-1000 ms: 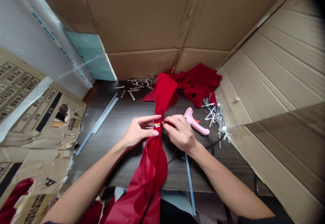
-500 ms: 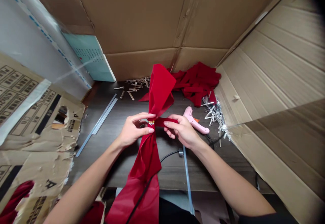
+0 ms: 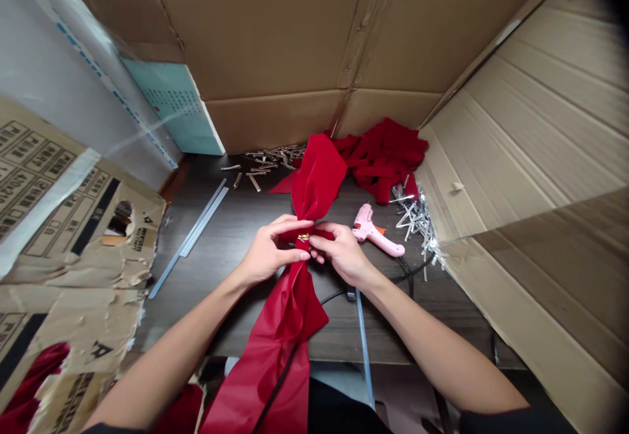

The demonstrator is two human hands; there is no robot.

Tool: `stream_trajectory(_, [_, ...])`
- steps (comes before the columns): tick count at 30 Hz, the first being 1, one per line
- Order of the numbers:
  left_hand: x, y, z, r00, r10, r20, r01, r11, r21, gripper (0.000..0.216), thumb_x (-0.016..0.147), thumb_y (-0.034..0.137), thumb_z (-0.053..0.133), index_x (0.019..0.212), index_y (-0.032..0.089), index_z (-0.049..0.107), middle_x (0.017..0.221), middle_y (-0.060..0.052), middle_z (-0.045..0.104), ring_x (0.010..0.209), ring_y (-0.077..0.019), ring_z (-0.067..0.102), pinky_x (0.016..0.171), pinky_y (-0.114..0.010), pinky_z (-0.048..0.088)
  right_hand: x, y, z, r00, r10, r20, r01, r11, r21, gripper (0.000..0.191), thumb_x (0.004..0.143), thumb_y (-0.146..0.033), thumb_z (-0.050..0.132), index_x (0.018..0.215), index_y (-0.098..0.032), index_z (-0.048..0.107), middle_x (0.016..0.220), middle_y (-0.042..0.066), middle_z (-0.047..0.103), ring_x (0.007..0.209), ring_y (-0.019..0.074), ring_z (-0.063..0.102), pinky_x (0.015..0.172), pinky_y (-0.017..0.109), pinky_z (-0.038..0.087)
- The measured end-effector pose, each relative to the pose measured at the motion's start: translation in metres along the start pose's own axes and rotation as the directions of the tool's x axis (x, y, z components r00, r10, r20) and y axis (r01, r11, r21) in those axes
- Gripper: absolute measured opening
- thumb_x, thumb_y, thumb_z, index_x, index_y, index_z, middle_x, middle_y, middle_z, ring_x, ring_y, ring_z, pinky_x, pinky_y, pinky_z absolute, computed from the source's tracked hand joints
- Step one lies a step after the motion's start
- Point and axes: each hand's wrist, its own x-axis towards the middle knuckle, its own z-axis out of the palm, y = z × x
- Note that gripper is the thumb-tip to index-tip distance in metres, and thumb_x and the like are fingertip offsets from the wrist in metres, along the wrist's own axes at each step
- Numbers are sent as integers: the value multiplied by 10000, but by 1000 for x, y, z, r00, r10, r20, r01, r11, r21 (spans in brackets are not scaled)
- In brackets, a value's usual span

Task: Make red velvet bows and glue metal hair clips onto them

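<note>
A long red fabric bow [image 3: 314, 181] is gathered at its middle, where a small gold wire shows. My left hand [image 3: 268, 254] pinches that gathered middle from the left, thumb and fingers closed on the cloth. From the right, my right hand [image 3: 341, 254] holds a narrow red strip [image 3: 322, 233] against the same spot. The bow's upper loop stands up over the dark table [image 3: 221, 250]; its lower part hangs past the table's front edge toward my lap.
A pink glue gun [image 3: 376, 232] with black cord lies right of my hands. Clear glue sticks [image 3: 189, 237] lie left and at the front. Metal hair clips [image 3: 268, 157] and silvery clips [image 3: 417, 221] are heaped near more red fabric [image 3: 386, 155]. Cardboard walls enclose the table.
My right hand had drawn the narrow strip out to the right; now it has come back against the bow's middle. The upper loop has tilted slightly to the right.
</note>
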Motion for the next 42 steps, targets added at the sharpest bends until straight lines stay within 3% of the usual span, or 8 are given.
stream_trajectory(5, [-1,-1,-1,999,-23,-23,23,999,22,555,605,257,850,1138,276,698,1185,-61,509,1111,-242,555,982,-381,447,0,-3,-1,999,21,34,-23,998,54,258,694,-276,747,901,-132,695,712,15,644,555,96,539,457,207,386])
stream_trajectory(13, [-1,0,1,997,-79,3,79,995,-67,544,630,231,836,1154,243,689,1068,-66,625,981,-216,617,935,-387,464,1,-1,-2,997,17,70,-18,1000,15,258,706,-297,730,897,-128,696,717,17,643,571,106,526,485,226,390])
stream_trajectory(19, [0,3,2,1000,-9,-23,10,997,73,537,601,270,853,1118,236,709,1062,-62,613,1004,-214,596,950,-372,448,1,-2,-5,996,1,93,10,993,-116,213,752,-329,680,840,-136,682,633,0,611,522,107,506,480,236,386])
stream_trajectory(32, [0,-1,5,997,59,-51,-51,989,141,525,630,302,837,1133,238,701,1068,-64,614,1018,-213,579,942,-349,428,1,-1,-7,997,-45,59,58,967,-249,226,767,-329,643,850,-122,681,606,-1,596,507,110,488,484,244,384])
stream_trajectory(37, [0,-1,5,997,56,-48,-48,988,148,546,636,313,833,1158,244,687,1061,-60,612,1007,-211,574,933,-349,430,-1,-4,-4,997,-80,-17,69,937,-343,217,743,-298,640,851,-119,699,578,-9,597,481,108,468,462,240,351])
stream_trajectory(42, [1,-1,5,998,45,-51,-38,990,136,534,633,321,832,1141,228,696,1022,-65,626,973,-212,586,918,-357,444,-2,-2,0,998,-51,-37,40,967,-251,205,730,-322,658,794,-129,678,567,-12,583,473,102,463,452,235,348])
